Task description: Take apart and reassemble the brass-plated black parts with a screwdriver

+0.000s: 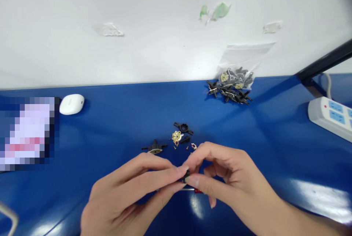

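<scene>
Near the bottom centre, my left hand point(132, 192) and my right hand point(228, 177) meet fingertip to fingertip, both pinching a small black part point(185, 176) that their fingers mostly cover. Under the hands lies a screwdriver with a thin metal shaft point(188, 189) and a red handle point(198, 191), partly hidden. Just beyond the hands are a black ring-shaped piece with two arms point(183, 128), a round brass plate point(176, 136), a small black piece point(185, 140) and tiny brass bits point(194, 146). A black assembly point(155, 147) sits beyond my left hand.
At the back right, black parts point(231, 95) lie against a clear bag point(242, 63) holding more parts. A power strip point(332, 115) is at the right. On the left are a white case point(72, 104) and a pixelated device point(27, 133). The blue table point(123, 115) meets a white wall.
</scene>
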A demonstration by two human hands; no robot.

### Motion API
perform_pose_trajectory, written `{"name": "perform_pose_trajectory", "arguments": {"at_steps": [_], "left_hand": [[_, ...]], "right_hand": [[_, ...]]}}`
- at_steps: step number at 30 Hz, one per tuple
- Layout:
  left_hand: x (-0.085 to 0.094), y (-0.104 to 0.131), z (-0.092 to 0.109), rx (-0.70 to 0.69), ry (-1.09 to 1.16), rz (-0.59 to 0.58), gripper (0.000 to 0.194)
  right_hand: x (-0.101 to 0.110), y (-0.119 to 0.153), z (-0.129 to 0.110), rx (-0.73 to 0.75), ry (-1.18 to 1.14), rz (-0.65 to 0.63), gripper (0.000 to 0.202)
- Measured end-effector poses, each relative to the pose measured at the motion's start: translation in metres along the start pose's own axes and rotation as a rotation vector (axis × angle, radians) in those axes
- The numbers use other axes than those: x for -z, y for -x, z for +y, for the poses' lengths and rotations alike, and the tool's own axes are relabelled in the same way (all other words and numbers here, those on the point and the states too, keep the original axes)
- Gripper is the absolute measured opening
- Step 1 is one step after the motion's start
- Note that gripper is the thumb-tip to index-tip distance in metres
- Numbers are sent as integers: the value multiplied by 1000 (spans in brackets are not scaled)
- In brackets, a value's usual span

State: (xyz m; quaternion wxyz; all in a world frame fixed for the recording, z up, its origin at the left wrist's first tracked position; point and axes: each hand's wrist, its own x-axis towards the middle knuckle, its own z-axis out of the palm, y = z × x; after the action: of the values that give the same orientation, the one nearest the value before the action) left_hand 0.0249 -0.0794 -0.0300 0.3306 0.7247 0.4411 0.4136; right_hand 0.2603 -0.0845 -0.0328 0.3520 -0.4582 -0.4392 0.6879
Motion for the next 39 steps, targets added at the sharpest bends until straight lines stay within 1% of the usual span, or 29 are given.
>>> {"name": "perform_pose_trajectory", "arguments": {"at_steps": [3, 5, 8, 9, 10, 11, 14, 19, 21, 23, 26, 31, 33, 36, 39], "left_hand": [[3, 2, 0, -19, -11, -4, 39], [5, 3, 1, -3, -29, -15, 38], [6, 3, 0, 0, -40, -23, 33], [5, 3, 0, 11, -41, -31, 33], [5, 2, -1, -9, -39, -18, 34], [4, 1, -1, -21, -45, -43, 34], [2, -1, 0, -41, -74, -20, 36], [-1, -1, 1, -121, -129, 12, 29], [-1, 0, 1, -122, -133, 14, 28], [-1, 0, 1, -105, -142, 17, 30], [-2, 1, 0, -90, -123, 14, 32], [-4, 6, -3, -9, -64, 27, 33], [-5, 9, -3, 35, -52, 22, 35], [-6, 11, -2, 112, -39, 46, 38], [-5, 11, 1, 223, -37, 67, 35]], "right_hand": [[0, -2, 0, -33, -115, -5, 17], [-1, -3, 0, -42, -177, -17, 21], [-2, -4, -1, -45, -215, -5, 24], [-3, -4, -2, -47, -213, 7, 24], [-3, -3, -2, -48, -205, 22, 23], [-4, -3, -2, -45, -193, 33, 23], [-5, -2, -3, -19, -137, 51, 20], [-5, -2, -4, -44, -109, 87, 19], [-5, -2, -4, -29, -78, 91, 16], [-4, -2, -3, 5, -5, 94, 12], [-3, -2, -1, 73, 148, 108, 12], [-1, 1, 1, 271, 388, 132, 8], [-1, 3, 2, 335, 432, 129, 7], [-1, 4, 3, 413, 467, 132, 6], [-2, 4, 3, 480, 504, 149, 9]]}}
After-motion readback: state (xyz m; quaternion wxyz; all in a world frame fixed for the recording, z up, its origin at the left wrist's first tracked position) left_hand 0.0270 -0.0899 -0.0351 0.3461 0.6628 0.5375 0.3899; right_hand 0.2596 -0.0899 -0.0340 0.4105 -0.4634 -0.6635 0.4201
